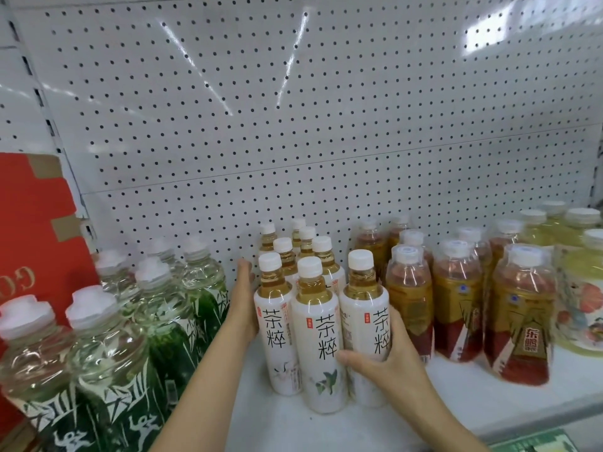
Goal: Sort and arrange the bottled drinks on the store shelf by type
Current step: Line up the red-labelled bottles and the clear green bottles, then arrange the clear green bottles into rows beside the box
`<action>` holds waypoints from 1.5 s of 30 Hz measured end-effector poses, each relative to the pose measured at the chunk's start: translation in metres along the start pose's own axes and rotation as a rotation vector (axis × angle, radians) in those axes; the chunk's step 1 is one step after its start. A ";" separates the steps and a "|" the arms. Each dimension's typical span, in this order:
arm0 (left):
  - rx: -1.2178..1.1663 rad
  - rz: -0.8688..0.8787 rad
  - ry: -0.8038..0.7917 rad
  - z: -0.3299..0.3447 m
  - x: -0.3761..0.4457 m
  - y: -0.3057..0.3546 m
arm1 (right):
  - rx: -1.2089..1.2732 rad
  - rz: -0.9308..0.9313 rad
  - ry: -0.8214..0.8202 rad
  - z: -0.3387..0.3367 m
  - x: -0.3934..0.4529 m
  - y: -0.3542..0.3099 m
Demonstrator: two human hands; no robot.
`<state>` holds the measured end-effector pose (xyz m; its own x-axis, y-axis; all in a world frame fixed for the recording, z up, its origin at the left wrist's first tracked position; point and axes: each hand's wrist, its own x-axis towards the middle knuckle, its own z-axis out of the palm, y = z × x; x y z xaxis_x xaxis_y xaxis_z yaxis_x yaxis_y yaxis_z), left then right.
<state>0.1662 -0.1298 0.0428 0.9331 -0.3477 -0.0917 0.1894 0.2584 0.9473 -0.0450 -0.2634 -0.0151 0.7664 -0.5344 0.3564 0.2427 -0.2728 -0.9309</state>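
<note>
Several white-labelled tea bottles (321, 324) with white caps stand grouped in the middle of the white shelf (473, 399). My left hand (243, 305) lies flat against the left side of that group. My right hand (381, 357) wraps the front right tea bottle (367, 321), thumb across the middle front bottle. To the left stand clear bottles with green bamboo labels (107, 363). Right of the tea stand amber bottles with red and gold labels (518, 318). Pale yellow bottles (580, 288) stand at the far right.
A red cardboard carton (36, 243) stands at the far left behind the green-labelled bottles. A white pegboard back panel (293, 125) rises behind the shelf. The shelf's front edge carries a green price strip (535, 443) at lower right.
</note>
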 end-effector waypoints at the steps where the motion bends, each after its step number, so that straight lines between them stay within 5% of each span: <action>1: 0.015 0.038 -0.011 -0.003 -0.017 0.002 | -0.027 -0.025 0.017 -0.001 -0.004 0.000; 7: 0.299 0.292 -0.150 -0.001 -0.130 -0.042 | -0.293 -0.276 0.036 -0.013 -0.017 0.005; 12: 0.579 0.373 0.066 0.019 -0.118 -0.068 | -0.877 -0.713 0.139 -0.054 -0.004 0.011; 15: 0.624 0.381 0.095 0.022 -0.116 -0.072 | -1.326 -0.909 0.014 -0.082 0.020 0.006; 19: 0.629 0.419 0.074 0.034 -0.125 -0.074 | -1.691 -0.920 -0.180 -0.094 0.036 0.000; 36: 0.822 0.501 0.091 0.038 -0.179 -0.093 | -1.316 -1.030 0.008 -0.105 0.000 0.021; 38: 0.888 0.627 0.208 0.021 -0.194 -0.090 | -1.157 -1.072 0.139 -0.096 -0.016 0.018; 41: 0.848 0.831 0.599 -0.021 -0.205 -0.070 | -0.937 -1.128 0.154 -0.063 -0.047 0.007; 45: 0.760 0.688 0.944 -0.088 -0.197 -0.037 | -0.782 -1.079 0.025 -0.002 -0.068 0.006</action>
<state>0.0018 0.0083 -0.0009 0.6786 0.4593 0.5732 -0.3127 -0.5254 0.7913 -0.0968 -0.2301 -0.0450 0.3945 0.2258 0.8907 0.3072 -0.9460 0.1038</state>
